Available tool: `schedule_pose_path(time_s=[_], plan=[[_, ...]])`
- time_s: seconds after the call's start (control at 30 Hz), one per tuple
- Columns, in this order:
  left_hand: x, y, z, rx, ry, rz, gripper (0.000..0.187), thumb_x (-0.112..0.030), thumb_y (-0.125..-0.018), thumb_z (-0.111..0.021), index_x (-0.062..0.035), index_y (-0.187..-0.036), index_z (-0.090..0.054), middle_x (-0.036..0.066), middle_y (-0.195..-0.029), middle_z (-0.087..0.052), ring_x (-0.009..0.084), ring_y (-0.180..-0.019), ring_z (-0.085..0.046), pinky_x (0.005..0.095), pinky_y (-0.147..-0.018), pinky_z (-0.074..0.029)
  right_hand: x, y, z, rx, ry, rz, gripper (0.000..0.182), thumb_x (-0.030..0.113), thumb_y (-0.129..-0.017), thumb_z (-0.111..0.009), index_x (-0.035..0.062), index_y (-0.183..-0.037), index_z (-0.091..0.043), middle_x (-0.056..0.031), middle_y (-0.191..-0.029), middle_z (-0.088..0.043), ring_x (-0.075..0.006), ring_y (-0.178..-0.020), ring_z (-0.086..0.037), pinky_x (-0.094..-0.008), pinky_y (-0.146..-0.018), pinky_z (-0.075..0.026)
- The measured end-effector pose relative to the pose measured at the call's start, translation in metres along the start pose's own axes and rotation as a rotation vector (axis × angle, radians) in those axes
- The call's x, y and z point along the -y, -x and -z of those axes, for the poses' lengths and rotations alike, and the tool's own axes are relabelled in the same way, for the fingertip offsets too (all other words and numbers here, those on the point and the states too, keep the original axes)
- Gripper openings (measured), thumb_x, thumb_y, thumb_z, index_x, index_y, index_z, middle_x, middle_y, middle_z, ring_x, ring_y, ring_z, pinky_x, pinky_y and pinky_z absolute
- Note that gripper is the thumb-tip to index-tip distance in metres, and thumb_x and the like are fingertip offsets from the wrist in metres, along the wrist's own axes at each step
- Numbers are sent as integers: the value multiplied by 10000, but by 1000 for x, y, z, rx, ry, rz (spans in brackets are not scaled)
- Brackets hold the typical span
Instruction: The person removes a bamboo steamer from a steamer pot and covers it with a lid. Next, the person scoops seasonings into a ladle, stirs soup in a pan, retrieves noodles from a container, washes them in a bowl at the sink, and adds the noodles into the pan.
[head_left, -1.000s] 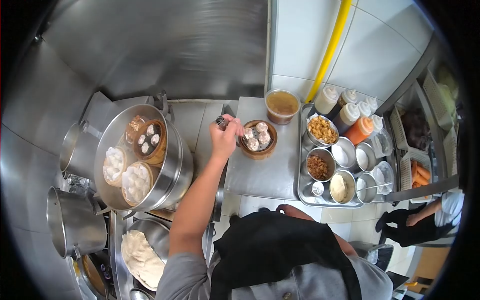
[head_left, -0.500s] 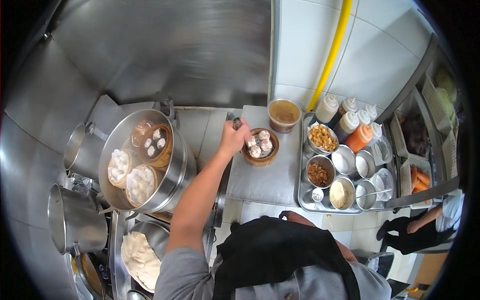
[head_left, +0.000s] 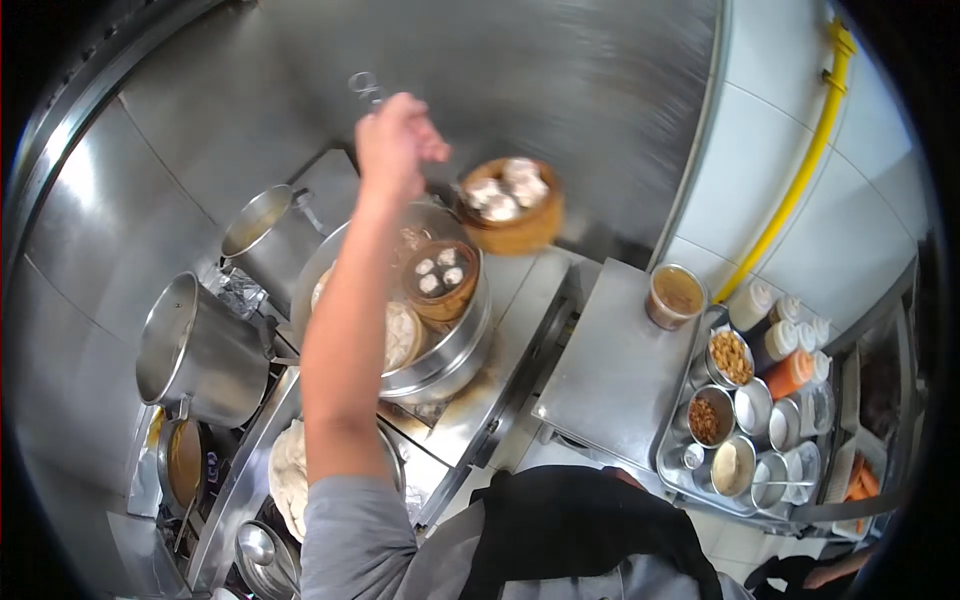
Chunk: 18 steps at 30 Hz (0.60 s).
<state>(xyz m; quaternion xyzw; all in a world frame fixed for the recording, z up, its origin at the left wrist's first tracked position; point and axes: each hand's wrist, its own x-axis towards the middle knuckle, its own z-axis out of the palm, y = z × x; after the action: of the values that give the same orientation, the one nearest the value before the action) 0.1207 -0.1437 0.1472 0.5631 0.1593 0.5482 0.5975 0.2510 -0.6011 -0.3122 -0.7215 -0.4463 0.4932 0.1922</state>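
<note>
My left hand [head_left: 395,145] is raised over the steamer, with its fingers closed round a metal tool [head_left: 365,88] whose looped end sticks out above the fist. To the right of the fist a round bamboo basket [head_left: 515,228] hangs in the air, tilted, with several pale dumplings [head_left: 503,190] in it. The tool seems to reach the basket's left rim, but blur hides the contact. Below, the large steel steamer [head_left: 455,365] holds more baskets, one with small dumplings [head_left: 440,270]. My right hand is out of view; only a bit of skin shows beside the apron.
A steel worktop [head_left: 620,350] bears a tub of brown liquid [head_left: 675,297]. At the right, a tray [head_left: 665,450] holds bowls and sauce bottles [head_left: 750,305]. Steel pots [head_left: 205,350] and a large piece of dough [head_left: 290,480] are at the left. Another person's arm [head_left: 840,568] shows bottom right.
The dumpling basket has left the worktop and is now in the air, up and to the left. My left hand has moved the same way. The view has turned left.
</note>
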Motion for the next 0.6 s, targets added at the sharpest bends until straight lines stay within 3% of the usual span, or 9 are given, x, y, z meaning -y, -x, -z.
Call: schedule_pose_path(time_s=[0.1,0.17,0.27,0.47,0.6], plan=[[-12,-20,63,-86,-44,-46,299,-139,-825,-525,-85,-566,-386,8,-490,-325,149,-410,-333,356,-451,-387,14,-8,1,19,12,13,352,300,-885,-607,2,-1071,-630,-225,-1082,-630,-364,-1041,-609,-405,-896,-477],[7,-32,100,-248,-298,-135,277,-134,-828,-531,-60,-582,-429,12,-492,-367,142,-404,-363,330,-433,-384,18,-9,-4,24,15,7,350,301,-885,-608,4,-1067,-631,-224,-1078,-631,-364,-1039,-609,-405,-895,-478],[37,-34,139,-385,-403,-137,249,-128,-831,-541,-32,-610,-478,27,-502,-423,139,-402,-411,311,-408,-380,14,-14,-8,27,21,5,347,302,-884,-609,5,-1062,-632,-223,-1073,-632,-365,-1035,-610,-405,-893,-478],[73,-29,171,-489,-320,-74,279,-104,-826,-554,-63,-576,-437,22,-501,-466,120,-402,-454,295,-387,-370,22,-25,-14,26,40,-18,341,305,-882,-611,9,-1050,-634,-220,-1062,-635,-365,-1028,-611,-404,-890,-478],[85,-26,182,-449,-212,-52,262,-106,-828,-551,-51,-586,-466,37,-511,-478,133,-413,-469,303,-406,-393,20,-34,-20,53,60,-7,337,307,-881,-613,12,-1043,-635,-218,-1055,-637,-366,-1024,-611,-403,-887,-478]])
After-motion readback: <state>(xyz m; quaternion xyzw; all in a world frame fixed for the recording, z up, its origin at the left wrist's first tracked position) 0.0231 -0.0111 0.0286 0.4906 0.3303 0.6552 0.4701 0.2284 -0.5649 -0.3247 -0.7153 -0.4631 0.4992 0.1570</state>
